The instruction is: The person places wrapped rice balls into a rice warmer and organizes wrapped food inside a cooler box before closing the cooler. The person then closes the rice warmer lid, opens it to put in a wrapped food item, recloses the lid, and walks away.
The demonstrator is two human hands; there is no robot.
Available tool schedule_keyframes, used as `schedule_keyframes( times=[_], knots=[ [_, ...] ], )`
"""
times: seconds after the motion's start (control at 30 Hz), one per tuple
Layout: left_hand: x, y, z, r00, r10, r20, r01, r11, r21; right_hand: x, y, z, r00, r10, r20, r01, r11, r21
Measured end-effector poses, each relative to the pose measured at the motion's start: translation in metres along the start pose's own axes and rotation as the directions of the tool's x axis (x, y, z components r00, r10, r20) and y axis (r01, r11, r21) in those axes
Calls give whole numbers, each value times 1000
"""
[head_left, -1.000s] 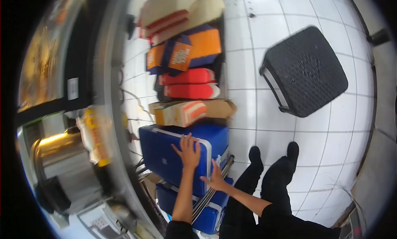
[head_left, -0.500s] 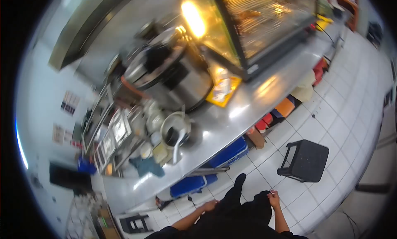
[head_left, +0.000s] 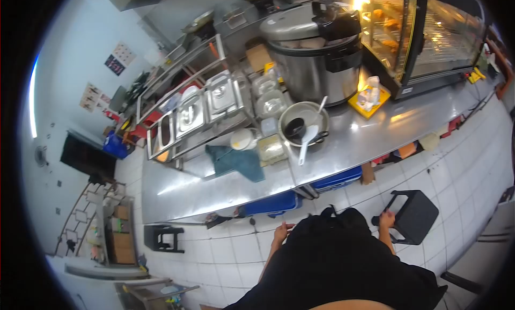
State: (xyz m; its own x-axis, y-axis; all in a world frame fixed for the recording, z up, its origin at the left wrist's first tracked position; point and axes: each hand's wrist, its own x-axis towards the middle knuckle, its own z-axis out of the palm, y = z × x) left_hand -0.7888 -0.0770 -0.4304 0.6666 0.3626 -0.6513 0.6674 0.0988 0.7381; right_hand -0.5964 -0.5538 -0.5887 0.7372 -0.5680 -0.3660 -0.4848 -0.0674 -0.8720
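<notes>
My left hand (head_left: 281, 232) hangs beside my dark clothing, over the tiled floor. Its fingers point to the right with nothing seen in them. On the other side, my right hand (head_left: 387, 219) hangs low, its fingers curled and too small to make out. It overlaps the near side of a black stool (head_left: 416, 218) in the view; whether they touch I cannot tell. Ahead stands a steel counter (head_left: 214, 196). On it are a bowl (head_left: 284, 117) with a white ladle (head_left: 306, 144) and a dark ladle (head_left: 294, 128), and a green cloth (head_left: 236, 162).
A large steel cooker (head_left: 306, 71) with its lid raised stands behind the bowl, left of a lit glass display cabinet (head_left: 445, 42). Lidded steel pans (head_left: 190, 114) sit in a rack at the left. Blue bins (head_left: 273, 204) are under the counter; another black stool (head_left: 163, 238) is at left.
My view has turned and levelled, so the counter and cooker sit further right. Both hands have shifted up and to the right in the view; my right hand now overlaps the stool.
</notes>
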Motion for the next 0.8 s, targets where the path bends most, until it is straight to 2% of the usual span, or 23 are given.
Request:
schedule_keyframes(
  times=[0.03, 0.07, 0.1, 0.13, 0.17, 0.2, 0.27, 0.3, 0.33, 0.4, 0.43, 0.47, 0.5, 0.53, 0.57, 0.6, 0.7, 0.73, 0.8],
  knots=[
    [25, -20, -1, 999, 23, 33, -29, 982, 184, -20, -80, 24, 939, -298, -172, 264, 945, -194],
    [46, -26, -1, 993, 77, 88, -102, 939, 328, -22, -138, 50, 856, -411, -313, 420, 907, -41],
    [53, -18, 0, 982, 123, 143, -176, 869, 463, -37, -211, 61, 802, -498, -330, 511, 858, -55],
    [60, -9, -1, 974, -5, 228, -114, 857, 503, -27, -248, 74, 760, -575, -303, 588, 807, -59],
    [62, 29, -2, 945, -134, 300, -57, 833, 551, -30, -298, 87, 682, -655, -324, 689, 725, -16],
    [52, 85, 2, 897, -261, 356, -8, 796, 605, -14, -329, 106, 660, -670, -339, 735, 670, 107],
    [9, 205, 16, 784, -263, 562, -80, 855, 512, 4, -395, 126, 693, -709, -132, 720, 689, 80],
    [-13, 265, 22, 712, -210, 669, -150, 886, 438, 23, -416, 143, 703, -709, -53, 710, 697, 100],
    [-36, 327, 30, 630, -147, 762, -212, 912, 351, 45, -434, 165, 705, -709, 29, 701, 702, 122],
    [-68, 433, 37, 634, 113, 765, -474, 839, 268, 87, -463, 212, 629, -761, 159, 777, 621, -99],
    [-78, 480, 43, 636, 380, 671, -685, 678, 265, 101, -473, 232, 568, -807, 162, 822, 545, -165],
    [-81, 519, 52, 545, 643, 539, -828, 513, 226, 109, -480, 251, 505, -845, 175, 855, 464, -230],
    [-90, 567, 66, 492, 785, 377, -863, 385, 326, 112, -485, 268, 441, -877, 191, 879, 378, -290],
    [-73, 598, 85, 294, 931, 216, -925, 220, 309, 111, -489, 281, 496, -838, 226, 842, 402, -360],
    [-61, 630, 104, 61, 990, 129, -824, -23, 566, 109, -492, 292, 550, -796, 252, 801, 417, -429],
    [-51, 658, 121, -192, 974, 117, -588, -210, 781, 109, -494, 300, 602, -750, 274, 757, 426, -495],
    [7, 704, 149, -277, 874, 400, -326, -476, 817, 107, -500, 302, 562, -695, 449, 791, 291, -538],
    [17, 709, 149, -319, 852, 415, -277, -503, 819, 109, -500, 302, 569, -662, 488, 799, 305, -518],
    [26, 733, 136, -421, 785, 455, -165, -559, 812, 123, -494, 298, 537, -708, 458, 835, 367, -411]
  ],
)
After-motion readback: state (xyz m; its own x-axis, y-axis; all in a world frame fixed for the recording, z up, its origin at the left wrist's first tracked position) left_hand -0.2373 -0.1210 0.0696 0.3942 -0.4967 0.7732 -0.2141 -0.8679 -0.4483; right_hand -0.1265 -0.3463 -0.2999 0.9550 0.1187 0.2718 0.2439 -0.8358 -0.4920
